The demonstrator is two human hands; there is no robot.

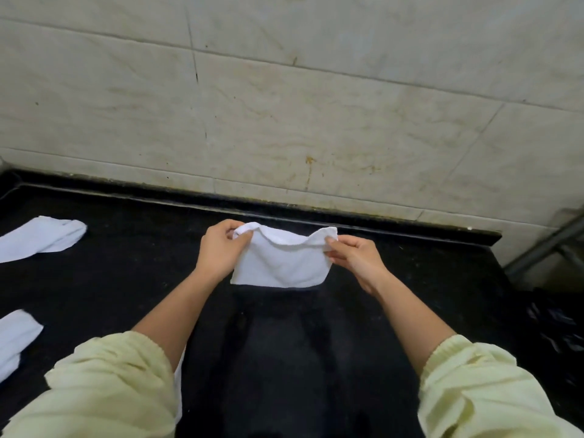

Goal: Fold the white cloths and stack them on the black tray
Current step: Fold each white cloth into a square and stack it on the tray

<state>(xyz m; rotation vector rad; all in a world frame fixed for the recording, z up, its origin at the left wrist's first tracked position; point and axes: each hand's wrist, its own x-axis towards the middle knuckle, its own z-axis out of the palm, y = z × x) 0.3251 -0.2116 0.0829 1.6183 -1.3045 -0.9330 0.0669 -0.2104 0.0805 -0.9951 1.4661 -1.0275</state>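
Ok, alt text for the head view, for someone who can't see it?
A left hand and right hand pinch the top corners of a white cloth, holding it over a black counter. Two more lie at left, a far cloth and a near cloth, both cut by the frame; a tiled wall stands behind.

A white cloth [282, 262] is held up above the black counter [126, 279], pinched at its top corners by the left hand [221, 248] and right hand [357, 257]. Two more cloths [41, 237] are seen lying at the left.

White cloth [281, 263] over a black counter [126, 279], pale yellow sleeves [104, 384], cream veined wall tiles [316, 105]
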